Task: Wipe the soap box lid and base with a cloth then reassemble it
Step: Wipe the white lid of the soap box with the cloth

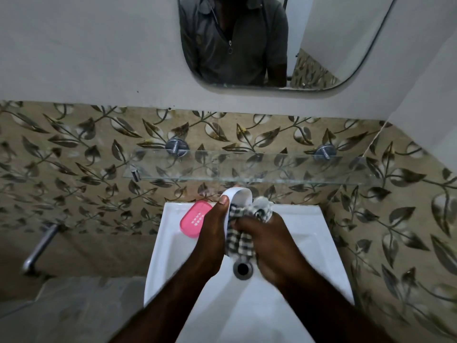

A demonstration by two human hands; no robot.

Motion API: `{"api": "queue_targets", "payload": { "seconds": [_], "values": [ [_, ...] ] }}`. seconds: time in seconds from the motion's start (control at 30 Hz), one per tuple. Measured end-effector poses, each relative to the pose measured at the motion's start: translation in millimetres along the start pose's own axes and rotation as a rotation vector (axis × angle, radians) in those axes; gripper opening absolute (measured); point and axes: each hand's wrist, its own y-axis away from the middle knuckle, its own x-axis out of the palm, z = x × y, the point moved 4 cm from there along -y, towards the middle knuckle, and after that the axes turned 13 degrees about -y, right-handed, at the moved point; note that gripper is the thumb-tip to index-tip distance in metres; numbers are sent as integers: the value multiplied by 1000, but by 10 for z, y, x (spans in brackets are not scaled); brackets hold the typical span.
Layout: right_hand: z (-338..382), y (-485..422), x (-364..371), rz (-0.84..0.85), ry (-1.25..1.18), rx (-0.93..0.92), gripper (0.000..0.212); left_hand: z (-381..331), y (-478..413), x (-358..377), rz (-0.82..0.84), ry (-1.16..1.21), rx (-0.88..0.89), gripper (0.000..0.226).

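soap box white half (241, 195) is held up over the back of the white sink (309, 219) by the left hand (212, 231). the thumb lies along its near rim and the fingers curl round the far side, mostly hidden. the right hand (269, 241) grips a bunched black-and-white checked cloth (241, 241), fingers curled round it, and presses the cloth's upper end against the open side of the white half. the rest of the cloth hangs between the two hands, its lower end just above the drain (243, 268). the pink half (195, 219), with a block of small holes in its middle, lies on the sink's back left corner, just beside the left hand; whether they touch cannot be told. a glass shelf (247, 169) on two metal brackets runs along the leaf-patterned tiles (74, 157) behind the sink. above it a mirror (321, 33) shows a person's grey zipped shirt. a metal pipe (39, 248) sticks out from the wall at the left.
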Motion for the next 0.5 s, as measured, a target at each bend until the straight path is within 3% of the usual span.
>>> {"api": "queue_targets", "payload": {
  "seconds": [0.07,0.17,0.3,0.43,0.5],
  "values": [
    [127,-90,20,-32,-77,-79,13,48,4,53,37,26,-23,54],
    [107,-36,53,15,97,-184,8,-26,-74,12,-13,47,-12,51],
    [82,60,10,173,215,-103,11,-142,-114,-8,-44,13,19,47],
    [279,-76,-9,66,-8,-106,15,-8,-67,126,17,28,-1,43],
    [236,-80,25,58,45,-183,13,-11,-92,108,-8,62,-4,47]
  ]
}}
